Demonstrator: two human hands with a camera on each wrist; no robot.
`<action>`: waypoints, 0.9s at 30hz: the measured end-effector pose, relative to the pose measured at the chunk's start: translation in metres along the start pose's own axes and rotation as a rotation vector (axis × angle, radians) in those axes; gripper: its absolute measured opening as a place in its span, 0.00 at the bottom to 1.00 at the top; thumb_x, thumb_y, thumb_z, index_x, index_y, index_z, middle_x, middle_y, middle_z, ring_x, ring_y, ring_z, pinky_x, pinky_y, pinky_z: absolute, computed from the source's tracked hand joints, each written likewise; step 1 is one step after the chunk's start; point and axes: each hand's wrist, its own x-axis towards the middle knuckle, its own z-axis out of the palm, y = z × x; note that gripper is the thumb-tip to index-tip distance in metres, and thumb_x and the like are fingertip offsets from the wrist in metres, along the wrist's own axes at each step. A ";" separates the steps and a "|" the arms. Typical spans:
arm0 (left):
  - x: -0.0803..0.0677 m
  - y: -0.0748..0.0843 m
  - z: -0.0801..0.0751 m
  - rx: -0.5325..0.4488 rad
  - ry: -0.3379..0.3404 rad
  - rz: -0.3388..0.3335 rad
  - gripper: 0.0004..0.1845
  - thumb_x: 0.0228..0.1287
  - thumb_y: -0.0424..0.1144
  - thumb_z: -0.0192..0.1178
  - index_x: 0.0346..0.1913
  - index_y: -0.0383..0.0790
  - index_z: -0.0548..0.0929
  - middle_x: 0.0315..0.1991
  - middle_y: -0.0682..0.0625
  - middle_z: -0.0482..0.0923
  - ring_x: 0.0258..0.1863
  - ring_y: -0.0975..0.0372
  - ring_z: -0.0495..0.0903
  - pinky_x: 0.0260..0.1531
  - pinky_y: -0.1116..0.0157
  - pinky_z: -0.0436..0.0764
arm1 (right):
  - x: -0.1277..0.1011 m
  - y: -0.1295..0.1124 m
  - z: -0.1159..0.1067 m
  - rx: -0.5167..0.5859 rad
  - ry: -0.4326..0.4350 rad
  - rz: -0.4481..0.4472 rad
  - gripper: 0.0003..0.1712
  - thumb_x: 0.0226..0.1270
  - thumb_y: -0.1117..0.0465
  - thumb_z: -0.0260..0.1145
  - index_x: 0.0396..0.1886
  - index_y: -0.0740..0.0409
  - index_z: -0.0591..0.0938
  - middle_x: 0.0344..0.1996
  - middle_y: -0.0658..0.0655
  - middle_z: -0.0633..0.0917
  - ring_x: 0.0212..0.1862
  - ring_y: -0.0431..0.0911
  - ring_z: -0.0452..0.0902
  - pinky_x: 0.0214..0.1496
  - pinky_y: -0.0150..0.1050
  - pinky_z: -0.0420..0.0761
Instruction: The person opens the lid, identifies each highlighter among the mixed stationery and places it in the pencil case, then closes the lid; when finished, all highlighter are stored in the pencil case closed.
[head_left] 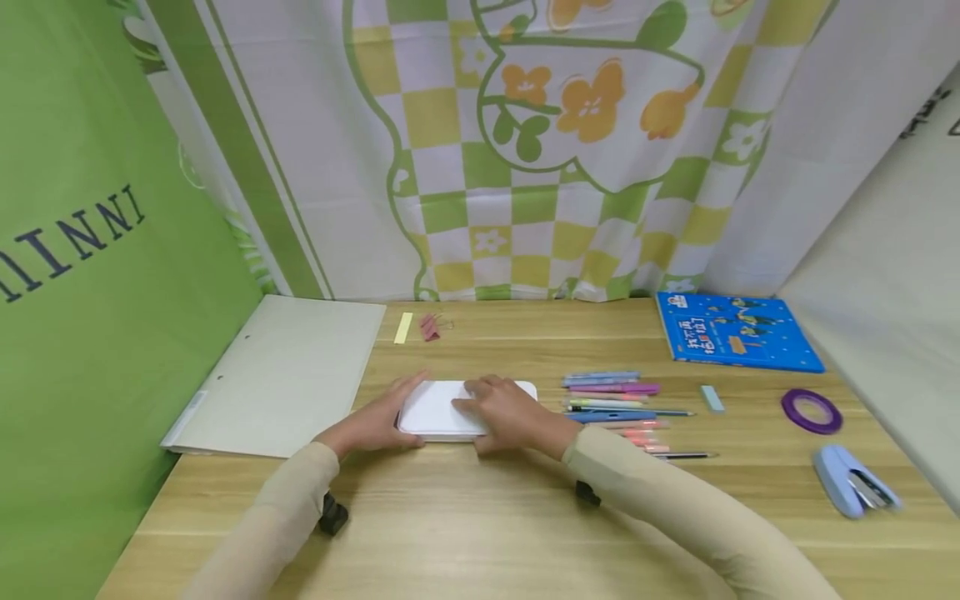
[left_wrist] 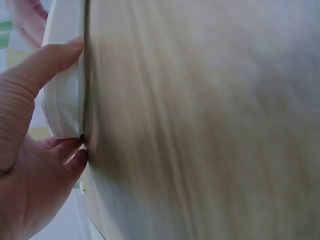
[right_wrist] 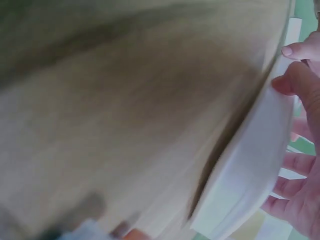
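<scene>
Wooden desk [head_left: 480,517] boxed in by a green panel at 9 o'clock, a checked floral curtain [head_left: 525,150] at 12 and a pale wall at 3. White case [head_left: 457,408] flat on the desk just short of centre, closed, long side running 9 to 3. Left hand [head_left: 375,425] clamped on the case's 9 o'clock end, fingers wrapped over the far corner, thumb along the near edge; from the left wrist view, thumb [left_wrist: 45,65] pressed on the white rim [left_wrist: 65,100], fingertips curled under the corner. Right hand [head_left: 510,412] laid over the case's top toward 3 o'clock, fingers bent down onto the lid; from the right wrist view, fingertips [right_wrist: 295,50] hooked over the case's edge [right_wrist: 250,165], much of that picture blurred. Both hands on the same case, close together, not touching each other.

Grey folder [head_left: 292,375] at 9 o'clock of the case, just beside the left hand. Yellow strip [head_left: 403,327] and pink binder clip [head_left: 430,327] at 12, near the curtain. Row of pens [head_left: 615,408] at 3, just beside the right hand. Beyond the pens, a small pale-blue eraser [head_left: 712,398], a purple tape roll [head_left: 812,411] and a pale-blue stapler [head_left: 851,481] toward 4. Blue book [head_left: 738,332] at 2 o'clock, against the curtain's foot.
</scene>
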 end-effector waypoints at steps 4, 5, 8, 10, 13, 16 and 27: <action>-0.003 -0.001 -0.001 0.011 0.011 0.015 0.59 0.46 0.44 0.74 0.75 0.46 0.45 0.70 0.35 0.51 0.67 0.44 0.57 0.63 0.45 0.59 | 0.002 0.001 -0.003 0.022 -0.009 -0.017 0.37 0.46 0.47 0.69 0.59 0.52 0.78 0.55 0.65 0.78 0.54 0.60 0.74 0.51 0.52 0.77; -0.003 -0.002 -0.001 0.010 0.013 0.012 0.59 0.46 0.44 0.75 0.75 0.46 0.45 0.70 0.35 0.51 0.67 0.44 0.57 0.63 0.45 0.59 | 0.002 0.001 -0.005 0.049 0.001 -0.018 0.36 0.47 0.48 0.70 0.59 0.53 0.79 0.54 0.64 0.78 0.54 0.59 0.75 0.51 0.51 0.77; -0.004 -0.003 -0.002 0.001 0.017 0.002 0.61 0.44 0.44 0.76 0.76 0.47 0.43 0.71 0.36 0.49 0.67 0.42 0.56 0.63 0.44 0.58 | 0.003 0.004 -0.010 0.106 0.024 -0.052 0.33 0.49 0.52 0.70 0.58 0.57 0.79 0.52 0.65 0.80 0.52 0.58 0.77 0.51 0.49 0.78; -0.005 -0.003 -0.002 -0.018 0.010 -0.015 0.63 0.43 0.45 0.76 0.76 0.47 0.41 0.73 0.36 0.45 0.69 0.42 0.52 0.64 0.44 0.56 | 0.003 0.006 -0.013 0.148 0.039 -0.081 0.31 0.51 0.54 0.70 0.57 0.59 0.80 0.51 0.66 0.81 0.50 0.57 0.78 0.52 0.48 0.78; -0.005 -0.003 -0.002 -0.043 0.004 -0.033 0.66 0.42 0.47 0.76 0.76 0.43 0.38 0.74 0.36 0.41 0.71 0.43 0.47 0.65 0.44 0.52 | 0.003 0.010 -0.016 0.158 0.016 -0.120 0.29 0.54 0.54 0.69 0.57 0.60 0.79 0.52 0.66 0.80 0.51 0.57 0.78 0.54 0.46 0.77; -0.004 -0.003 -0.002 -0.059 0.007 -0.037 0.68 0.42 0.48 0.77 0.75 0.41 0.35 0.74 0.36 0.38 0.71 0.44 0.43 0.67 0.46 0.49 | 0.002 0.015 -0.018 0.187 0.008 -0.136 0.27 0.57 0.54 0.69 0.56 0.61 0.80 0.52 0.65 0.80 0.53 0.56 0.77 0.55 0.45 0.76; -0.001 -0.004 -0.001 -0.164 0.046 -0.022 0.74 0.37 0.47 0.79 0.73 0.36 0.29 0.71 0.31 0.46 0.70 0.43 0.48 0.67 0.47 0.47 | -0.021 0.040 -0.040 0.384 0.066 -0.028 0.18 0.60 0.60 0.68 0.47 0.65 0.84 0.44 0.61 0.85 0.48 0.52 0.81 0.50 0.41 0.79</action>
